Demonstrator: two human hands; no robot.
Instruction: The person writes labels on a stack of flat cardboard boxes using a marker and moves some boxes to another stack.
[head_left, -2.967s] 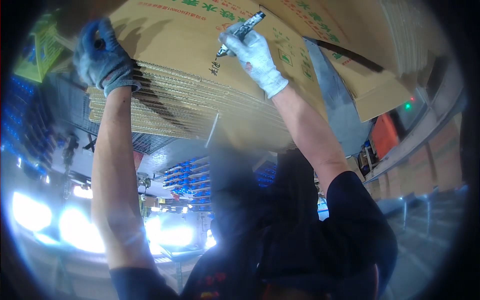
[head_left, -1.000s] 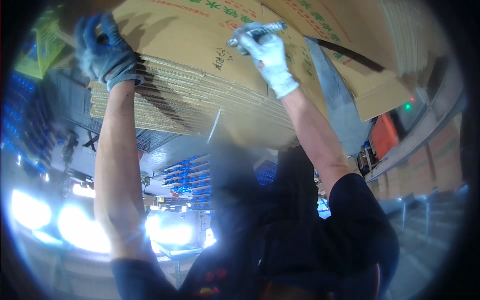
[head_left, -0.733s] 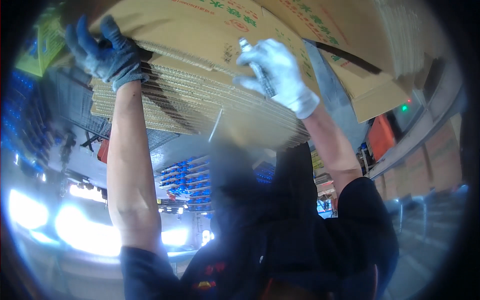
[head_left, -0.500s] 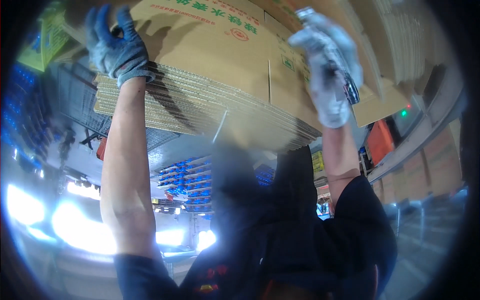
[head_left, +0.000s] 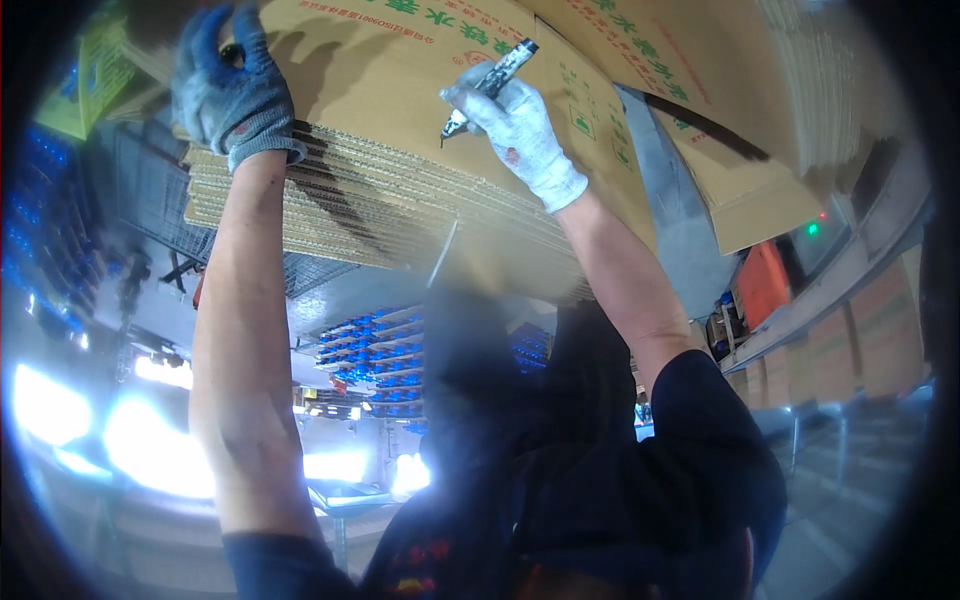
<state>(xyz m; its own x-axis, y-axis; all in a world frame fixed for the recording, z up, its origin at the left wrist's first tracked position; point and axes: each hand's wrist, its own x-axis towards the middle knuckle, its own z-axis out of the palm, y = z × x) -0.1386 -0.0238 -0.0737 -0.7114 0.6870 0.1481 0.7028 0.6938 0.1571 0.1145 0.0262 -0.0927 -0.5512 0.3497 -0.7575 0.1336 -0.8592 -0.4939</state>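
A thick stack of flattened brown cardboard boxes (head_left: 380, 205) fills the upper middle, its corrugated edges facing me. The top sheet (head_left: 380, 60) has green and red print. My left hand (head_left: 228, 85), in a blue-grey glove, grips the stack's left corner with the fingers laid on the top sheet. My right hand (head_left: 520, 125), in a white glove, holds a dark marker pen (head_left: 490, 82). The pen's tip points down at the top sheet near its middle.
More printed cardboard (head_left: 740, 120) extends to the upper right, past a grey metal strip (head_left: 675, 230). Stacked blue crates (head_left: 375, 350) lie beyond the arms. An orange object (head_left: 762, 282) and a green light (head_left: 812, 228) sit at right. Bright lamps (head_left: 150, 440) glare at lower left.
My right hand swung off to the right with the pen, then came back to the middle of the top sheet. My left hand has stayed at the stack's left corner.
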